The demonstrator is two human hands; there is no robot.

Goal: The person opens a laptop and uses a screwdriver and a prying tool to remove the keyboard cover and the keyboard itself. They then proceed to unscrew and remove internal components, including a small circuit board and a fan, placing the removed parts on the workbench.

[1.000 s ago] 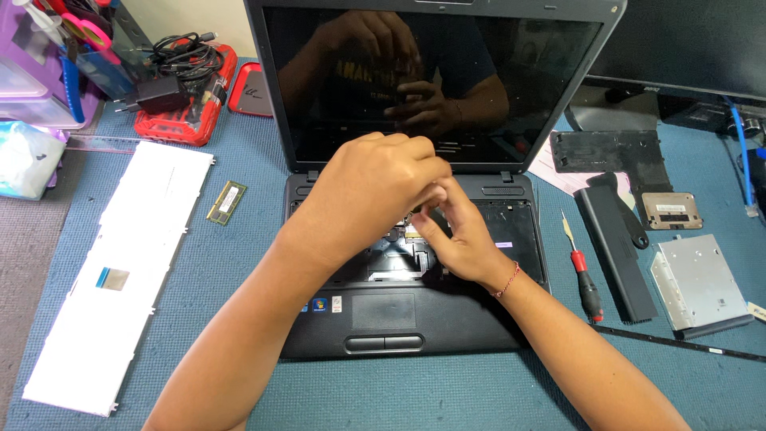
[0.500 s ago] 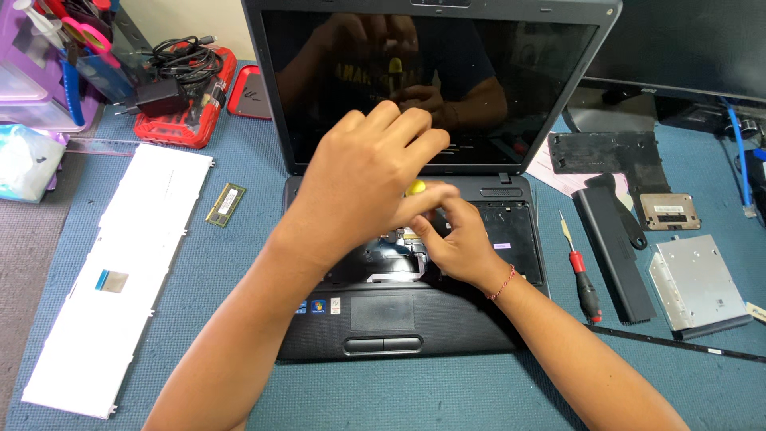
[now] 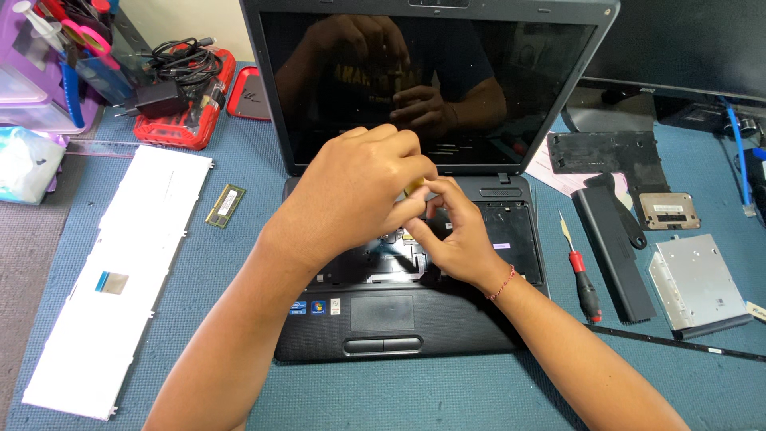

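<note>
An open black laptop [image 3: 319,331] lies with its keyboard taken out, the bare bay [image 3: 511,231] exposed. My left hand [image 3: 351,191] hovers over the bay's middle, fingers curled around a small yellow-handled tool [image 3: 413,187] that is mostly hidden. My right hand [image 3: 455,235], with a red thread bracelet at the wrist, rests on the bay just right of it. Its thumb and forefinger pinch at the tool below my left fingers. The tool's tip is hidden.
The white removed keyboard [image 3: 120,271] and a memory stick [image 3: 226,206] lie left of the laptop. To the right are a red-handled screwdriver [image 3: 582,279], a long black battery [image 3: 610,251], a silver drive [image 3: 698,283] and black cover plates [image 3: 606,156]. A red case with cables [image 3: 179,88] sits at the back left.
My left fingers, spread and lifted half a second ago, have curled back down around the yellow tool. My right hand has stayed in place on the bay.
</note>
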